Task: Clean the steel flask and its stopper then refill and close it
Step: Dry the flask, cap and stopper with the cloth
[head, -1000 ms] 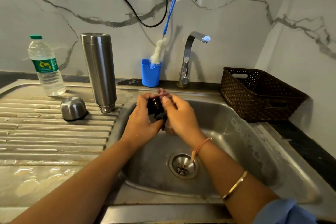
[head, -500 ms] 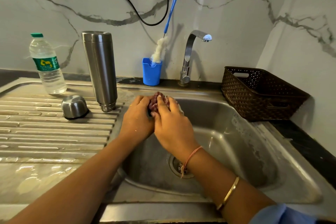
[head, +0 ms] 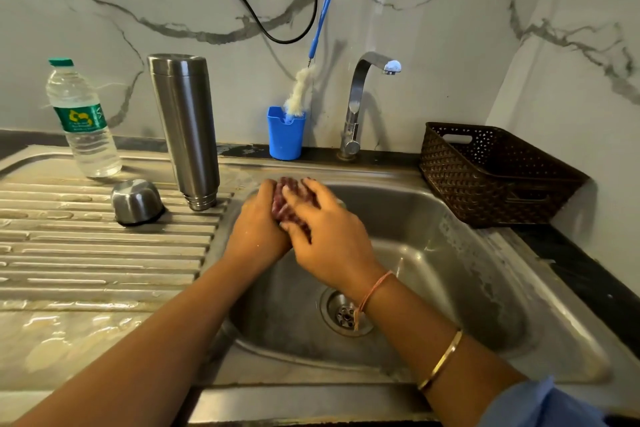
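Grip: left hand [head: 258,230], right hand [head: 332,243], fingers [head: 311,192] curled round maroon scrubber [head: 285,210] over sink [head: 450,253].
Drainboard [head: 104,253]: inverted flask [head: 185,128], steel cup [head: 136,201], bottle [head: 83,121].
Rear: tap [head: 358,104], brush holder [head: 285,135].

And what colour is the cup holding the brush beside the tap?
The cup is blue; head view shows it.

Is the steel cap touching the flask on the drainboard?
Apart. The head view shows bare ribs of the drainboard between the steel cap and the neck of the steel flask, which stands mouth down.
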Demonstrator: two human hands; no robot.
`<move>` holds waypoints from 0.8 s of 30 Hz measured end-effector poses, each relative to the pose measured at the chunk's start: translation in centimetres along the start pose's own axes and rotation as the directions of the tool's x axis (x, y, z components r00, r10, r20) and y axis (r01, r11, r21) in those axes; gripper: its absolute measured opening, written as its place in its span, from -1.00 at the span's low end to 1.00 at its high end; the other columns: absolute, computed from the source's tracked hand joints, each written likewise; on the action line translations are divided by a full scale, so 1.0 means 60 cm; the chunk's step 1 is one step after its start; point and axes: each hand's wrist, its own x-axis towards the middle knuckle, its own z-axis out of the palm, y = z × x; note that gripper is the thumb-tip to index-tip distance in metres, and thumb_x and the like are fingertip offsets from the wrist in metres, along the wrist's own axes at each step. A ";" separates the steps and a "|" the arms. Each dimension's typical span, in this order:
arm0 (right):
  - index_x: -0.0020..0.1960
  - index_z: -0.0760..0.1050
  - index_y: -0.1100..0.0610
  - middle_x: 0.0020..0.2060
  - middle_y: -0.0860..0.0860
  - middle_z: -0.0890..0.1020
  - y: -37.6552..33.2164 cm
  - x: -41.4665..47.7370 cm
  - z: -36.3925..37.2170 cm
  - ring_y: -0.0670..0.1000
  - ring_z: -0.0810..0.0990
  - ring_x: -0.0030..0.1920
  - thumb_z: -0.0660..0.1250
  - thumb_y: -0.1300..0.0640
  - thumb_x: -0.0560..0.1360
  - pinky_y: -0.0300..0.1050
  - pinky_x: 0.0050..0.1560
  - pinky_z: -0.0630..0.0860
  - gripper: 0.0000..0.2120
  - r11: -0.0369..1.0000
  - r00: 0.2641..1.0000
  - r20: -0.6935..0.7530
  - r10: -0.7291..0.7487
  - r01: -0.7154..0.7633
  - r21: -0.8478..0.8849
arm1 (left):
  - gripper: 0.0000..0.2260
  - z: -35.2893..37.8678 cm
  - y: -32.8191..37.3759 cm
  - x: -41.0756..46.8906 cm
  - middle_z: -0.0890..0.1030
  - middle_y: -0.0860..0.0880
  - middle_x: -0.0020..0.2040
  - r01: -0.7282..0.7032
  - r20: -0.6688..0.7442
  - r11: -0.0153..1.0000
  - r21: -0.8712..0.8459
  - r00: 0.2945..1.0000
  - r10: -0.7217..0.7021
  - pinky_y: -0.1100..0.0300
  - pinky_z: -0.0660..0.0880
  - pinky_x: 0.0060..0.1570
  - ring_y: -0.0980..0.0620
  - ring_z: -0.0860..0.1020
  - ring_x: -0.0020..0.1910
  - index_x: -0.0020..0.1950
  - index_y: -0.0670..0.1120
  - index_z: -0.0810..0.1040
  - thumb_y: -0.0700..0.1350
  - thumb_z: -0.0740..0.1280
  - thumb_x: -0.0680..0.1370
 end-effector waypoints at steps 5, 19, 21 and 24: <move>0.47 0.26 0.00 0.49 0.10 0.22 -0.001 -0.003 0.005 0.20 0.33 0.40 0.10 -0.03 0.56 0.09 0.21 0.46 -0.51 0.988 0.974 -0.167 -0.151 0.143 -0.063 | -0.73 -0.009 0.010 0.001 0.54 0.08 -0.07 -0.041 -0.181 0.995 -0.093 0.983 0.024 0.22 0.45 -0.09 0.11 0.53 -0.08 0.06 0.02 0.40 -0.18 0.38 0.43; 0.33 0.45 0.09 0.19 0.07 0.57 0.000 0.007 -0.015 0.00 0.57 0.09 0.21 0.01 0.59 -0.03 0.14 0.50 -0.65 0.856 0.963 -0.057 0.264 -0.207 0.474 | -0.48 -0.006 0.014 -0.004 0.50 0.23 0.01 -0.058 -0.078 0.982 -0.182 0.996 0.044 0.57 0.35 0.00 0.40 0.48 -0.02 0.31 0.02 0.40 -0.21 0.48 0.41; 0.48 0.25 0.03 0.41 0.05 0.36 -0.007 -0.003 -0.013 0.08 0.41 0.32 0.16 -0.01 0.59 0.00 0.26 0.42 -0.53 0.993 0.995 -0.025 0.101 -0.099 0.066 | -0.51 -0.010 0.007 0.000 0.49 0.06 0.11 -0.039 -0.143 0.998 -0.053 0.989 0.031 0.38 0.34 0.13 0.14 0.45 0.13 0.30 -0.04 0.46 -0.20 0.46 0.40; 0.51 0.16 0.08 0.50 0.13 0.19 -0.026 -0.015 -0.006 0.17 0.23 0.46 0.10 0.03 0.60 0.07 0.29 0.38 -0.51 0.985 1.000 0.009 -0.027 0.028 -0.169 | -0.51 -0.011 -0.001 0.002 0.43 -0.01 0.18 0.003 -0.163 1.000 0.000 0.987 -0.002 0.24 0.34 0.17 0.00 0.44 0.20 0.34 -0.06 0.47 -0.25 0.44 0.42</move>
